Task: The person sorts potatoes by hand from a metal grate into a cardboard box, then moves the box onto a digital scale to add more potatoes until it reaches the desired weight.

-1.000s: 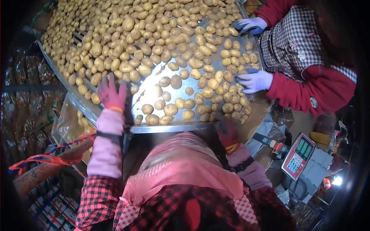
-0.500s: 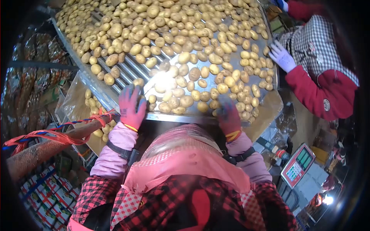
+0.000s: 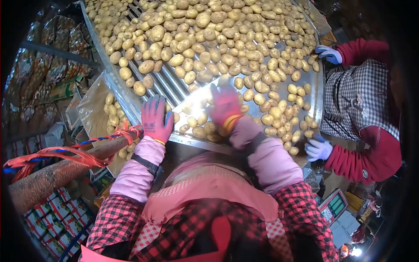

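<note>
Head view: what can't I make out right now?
All in the head view:
Right hand: what it holds, if anything; blurred, its back facing the camera.
Left hand: palm, hidden by its own back.
Potatoes: their far extent, cut off by the top edge.
Scale: digits, too small.

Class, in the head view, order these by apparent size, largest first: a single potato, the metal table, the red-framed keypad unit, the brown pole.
1. Metal table
2. Brown pole
3. Red-framed keypad unit
4. Single potato
</note>
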Demonstrator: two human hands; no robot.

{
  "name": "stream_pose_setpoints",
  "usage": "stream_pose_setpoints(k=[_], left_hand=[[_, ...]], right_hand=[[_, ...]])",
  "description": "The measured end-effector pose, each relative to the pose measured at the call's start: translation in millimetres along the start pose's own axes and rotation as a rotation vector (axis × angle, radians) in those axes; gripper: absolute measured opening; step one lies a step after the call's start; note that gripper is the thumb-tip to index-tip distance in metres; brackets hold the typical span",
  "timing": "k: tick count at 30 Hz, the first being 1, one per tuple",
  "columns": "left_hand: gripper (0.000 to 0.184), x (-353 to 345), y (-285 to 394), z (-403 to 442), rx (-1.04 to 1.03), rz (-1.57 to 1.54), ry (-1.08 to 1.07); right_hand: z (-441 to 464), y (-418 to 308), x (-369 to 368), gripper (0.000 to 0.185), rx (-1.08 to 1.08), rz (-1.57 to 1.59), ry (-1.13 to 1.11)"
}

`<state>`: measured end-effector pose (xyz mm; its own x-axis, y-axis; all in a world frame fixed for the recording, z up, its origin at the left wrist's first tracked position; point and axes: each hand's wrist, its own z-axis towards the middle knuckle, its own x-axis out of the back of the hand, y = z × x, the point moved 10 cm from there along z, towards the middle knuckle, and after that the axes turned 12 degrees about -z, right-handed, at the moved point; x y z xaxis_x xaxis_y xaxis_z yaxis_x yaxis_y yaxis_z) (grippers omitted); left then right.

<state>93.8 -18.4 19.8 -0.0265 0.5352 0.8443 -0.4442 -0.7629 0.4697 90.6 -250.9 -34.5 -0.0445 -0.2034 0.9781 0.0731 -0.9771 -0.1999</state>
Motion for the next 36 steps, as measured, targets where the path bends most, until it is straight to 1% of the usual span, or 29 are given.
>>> stream_pose_setpoints(k=[2,4,5,7,9,11,14,15,18,20,22,24,25,28,29,32,33,36], left_hand=[[0.060,-1.8,0.4,4.0,0.002,-0.011,-0.001],[0.060,-2.1,-2.5,2.2,0.007,-0.021,0.006],[0.060,-2.4,-3.4,2.4,0.008,-0.039,0.008],[0.060,-1.2,-3.2,4.6,0.013,-0.061,0.006],[0.059,0.3,-1.4,3.9,0.016,-0.059,0.005],[0.059,-0.6,-1.0,2.4,0.010,-0.048,0.000],[0.057,-0.7,1.9,6.2,0.001,-0.047,-0.003],[0.056,-0.6,2.8,6.2,0.000,-0.050,-0.008],[0.052,-0.2,6.2,8.0,-0.009,-0.064,-0.007],[0.051,0.2,6.2,7.4,-0.014,-0.064,-0.015],[0.051,-1.0,5.7,7.2,-0.014,-0.060,-0.019],[0.051,-3.1,4.6,6.1,0.002,-0.048,-0.039],[0.054,-6.4,0.3,4.8,0.035,-0.047,-0.084],[0.053,-5.9,0.3,5.0,0.012,-0.055,-0.058],[0.054,-6.3,-0.5,3.4,-0.001,-0.041,-0.047],[0.054,-6.7,-1.3,4.0,0.022,-0.067,-0.056],[0.054,-6.8,-0.9,4.0,0.016,-0.068,-0.056],[0.054,-4.9,-2.4,2.5,0.010,-0.057,-0.053]], right_hand=[[-11.3,-80.7,-1.0,0.072,0.367,-0.011,-0.322],[-27.9,-99.9,20.3,0.064,0.564,0.059,-0.077],[-23.0,-88.2,43.7,0.060,0.571,0.226,0.026],[30.7,-27.7,1.3,0.056,0.316,0.073,-0.246],[65.7,38.2,92.3,0.056,0.179,-0.052,0.308],[111.3,95.0,100.0,0.058,-0.016,-0.307,0.364],[138.1,113.2,63.4,0.062,-0.116,-0.371,-0.055],[130.0,121.1,51.6,0.063,-0.184,-0.250,-0.234],[79.5,109.1,44.0,0.063,-0.052,0.162,-0.134],[28.2,91.4,44.3,0.055,0.097,-0.100,0.003],[-13.0,62.3,71.0,0.050,0.188,-0.130,0.021],[-29.0,74.7,69.4,0.052,0.109,-0.084,-0.206],[-41.4,83.7,65.0,0.053,0.065,-0.057,-0.318],[-70.7,147.6,82.8,0.061,-0.327,-0.171,0.024],[-78.0,145.1,84.4,0.068,-0.309,-0.238,0.129],[-81.7,114.6,37.3,0.076,-0.083,-0.136,-0.054],[-83.4,114.7,26.8,0.081,-0.082,-0.248,-0.161],[-51.1,141.4,36.8,0.083,-0.210,-0.233,-0.205]])
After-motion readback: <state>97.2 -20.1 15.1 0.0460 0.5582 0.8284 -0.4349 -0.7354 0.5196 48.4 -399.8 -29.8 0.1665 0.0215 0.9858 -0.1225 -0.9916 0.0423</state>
